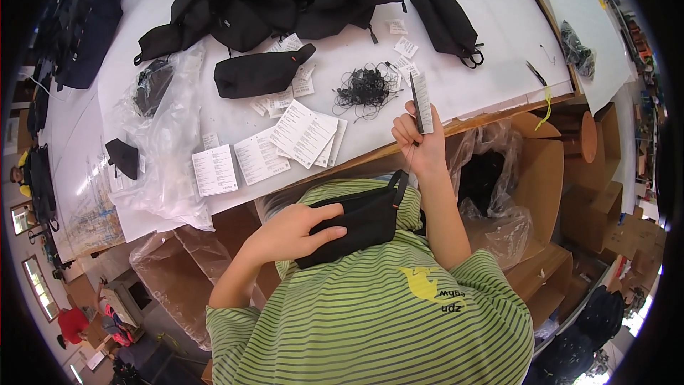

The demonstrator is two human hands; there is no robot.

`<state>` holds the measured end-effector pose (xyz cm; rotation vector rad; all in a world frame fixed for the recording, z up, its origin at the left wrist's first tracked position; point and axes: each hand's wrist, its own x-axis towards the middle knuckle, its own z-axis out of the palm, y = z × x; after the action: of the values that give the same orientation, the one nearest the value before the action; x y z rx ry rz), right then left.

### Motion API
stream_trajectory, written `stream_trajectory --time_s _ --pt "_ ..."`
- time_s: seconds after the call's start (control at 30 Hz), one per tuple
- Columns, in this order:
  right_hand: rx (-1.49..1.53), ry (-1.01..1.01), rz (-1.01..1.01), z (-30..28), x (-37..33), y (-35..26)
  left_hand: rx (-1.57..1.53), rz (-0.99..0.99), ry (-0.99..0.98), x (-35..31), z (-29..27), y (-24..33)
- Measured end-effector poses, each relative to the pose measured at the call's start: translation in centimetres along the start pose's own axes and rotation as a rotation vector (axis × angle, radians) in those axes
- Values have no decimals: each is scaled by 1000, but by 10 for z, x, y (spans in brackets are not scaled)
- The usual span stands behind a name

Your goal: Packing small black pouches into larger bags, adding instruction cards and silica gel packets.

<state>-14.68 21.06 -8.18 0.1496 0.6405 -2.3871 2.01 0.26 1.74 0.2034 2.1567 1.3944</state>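
My left hand (291,232) grips a black zip pouch (367,224) against my body, its thumb on the outer face and some fingers hidden at the top edge. A loop strap with a small orange-red tab stands at the pouch's right end. Above it, my right hand (427,148) is closed on a narrow hang tag (425,103), white with print and dark along one side. A thin string runs from this hand down towards the strap. At the table edge, left of my right hand, lie several printed white cards (305,134) and a tangle of black strings (363,91).
A filled black pouch (256,75) rests on small labels; another (444,21) lies further right. Black pouches are heaped (285,0) at the back. Clear plastic (167,150) covers the table's left part. Scissors (536,73) lie near the right edge. An open carton (538,185) stands below.
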Motion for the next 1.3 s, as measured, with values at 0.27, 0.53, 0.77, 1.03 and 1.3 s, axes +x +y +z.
stream_trajectory --time_s 0.27,0.53,0.77,1.03,1.3 --pt "-597 345 -235 7 2 11 7 -4 -26 0 0 -2" --pt "-423 633 -322 -15 5 19 8 8 -8 -2 1 -1" --pt "-619 286 -144 12 -14 -15 85 41 157 1 -9 7" --pt "-1420 -134 117 78 -64 -35 235 197 254 22 -1 27" --pt "-1857 -550 271 78 -77 -35 235 179 -29 44 -16 15"
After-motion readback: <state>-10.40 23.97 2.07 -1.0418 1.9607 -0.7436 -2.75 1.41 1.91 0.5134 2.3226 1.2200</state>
